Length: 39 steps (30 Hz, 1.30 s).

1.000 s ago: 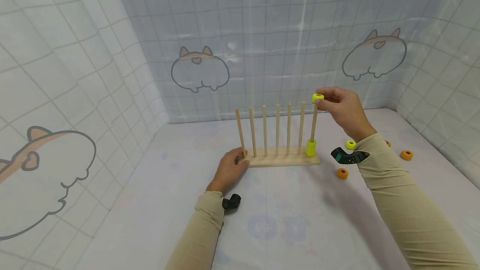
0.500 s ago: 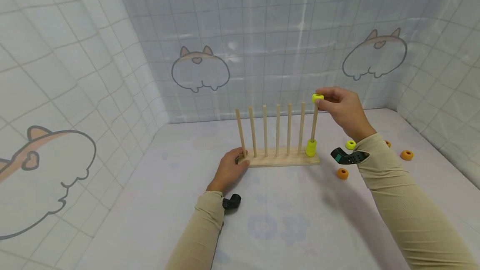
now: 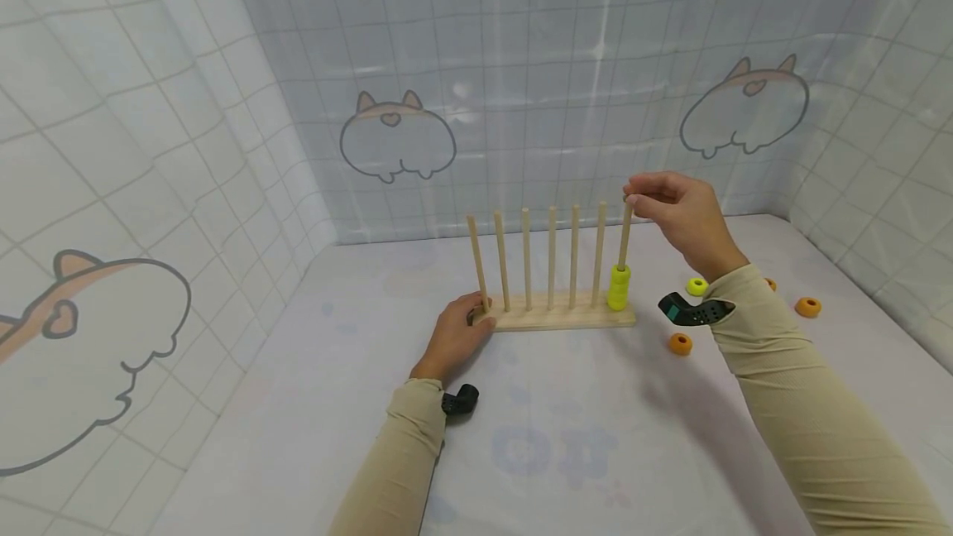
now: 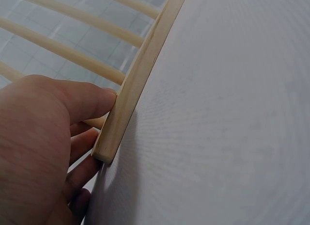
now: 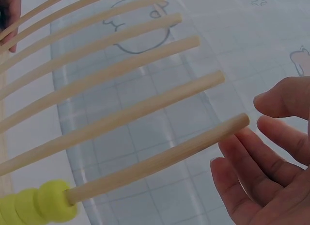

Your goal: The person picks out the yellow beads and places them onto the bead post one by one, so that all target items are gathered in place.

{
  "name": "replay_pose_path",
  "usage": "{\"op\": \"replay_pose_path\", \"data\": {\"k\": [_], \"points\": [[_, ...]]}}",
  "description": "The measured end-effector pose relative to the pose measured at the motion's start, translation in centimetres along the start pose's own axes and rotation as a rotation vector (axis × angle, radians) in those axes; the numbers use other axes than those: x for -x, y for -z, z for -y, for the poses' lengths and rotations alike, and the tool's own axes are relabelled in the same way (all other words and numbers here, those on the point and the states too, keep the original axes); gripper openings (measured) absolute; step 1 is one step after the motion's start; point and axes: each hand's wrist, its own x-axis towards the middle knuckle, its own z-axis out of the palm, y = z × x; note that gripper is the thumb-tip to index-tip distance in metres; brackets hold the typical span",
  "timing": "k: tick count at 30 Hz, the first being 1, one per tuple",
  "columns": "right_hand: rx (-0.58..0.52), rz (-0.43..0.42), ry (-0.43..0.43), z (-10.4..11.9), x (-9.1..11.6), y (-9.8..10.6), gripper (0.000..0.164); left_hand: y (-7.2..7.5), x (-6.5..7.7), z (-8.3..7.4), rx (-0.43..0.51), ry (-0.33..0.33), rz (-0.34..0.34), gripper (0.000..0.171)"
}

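A wooden rack has a flat base (image 3: 554, 321) and a row of several upright pegs. My left hand (image 3: 456, 337) grips the base's left end; in the left wrist view its thumb (image 4: 94, 100) lies on the front edge and the other fingers are behind. Yellow-green beads (image 3: 618, 288) are stacked low on the rightmost peg (image 3: 624, 238), also seen in the right wrist view as round beads (image 5: 53, 200). My right hand (image 3: 681, 209) is at that peg's top, its fingers loosely bent and apart, with no bead between them.
Right of the rack, a loose yellow-green bead (image 3: 696, 286) and orange beads (image 3: 680, 344) lie on the white cloth. Another orange bead (image 3: 807, 307) is farther right, and one is partly hidden behind the right sleeve (image 3: 811, 387). A patterned sheet hangs behind the rack.
The yellow-green bead that my right hand pinched at the peg's top has been let go and dropped onto the stack, which is taller. My left hand has not moved.
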Motion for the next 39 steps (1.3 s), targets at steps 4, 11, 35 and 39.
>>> {"op": "replay_pose_path", "data": {"k": [4, 11, 35, 39], "points": [[0.009, -0.006, -0.002, -0.2, 0.1, 0.1, 0.044, 0.0, 0.0, 0.1, -0.004, 0.002, -0.001, 0.038], [-0.018, -0.048, -0.023, -1.2, 0.9, 0.4, 0.041, -0.1, 0.0, 0.2, -0.003, 0.012, 0.0, 0.039], [0.018, -0.061, -0.198, -7.0, 5.8, 2.3, 0.046, -0.2, -0.2, 0.5, 0.011, 0.009, 0.015, 0.042], [0.034, -0.054, -0.228, -7.6, 6.0, 2.7, 0.049, -0.2, -0.2, 0.6, 0.011, 0.017, 0.009, 0.041]]}}
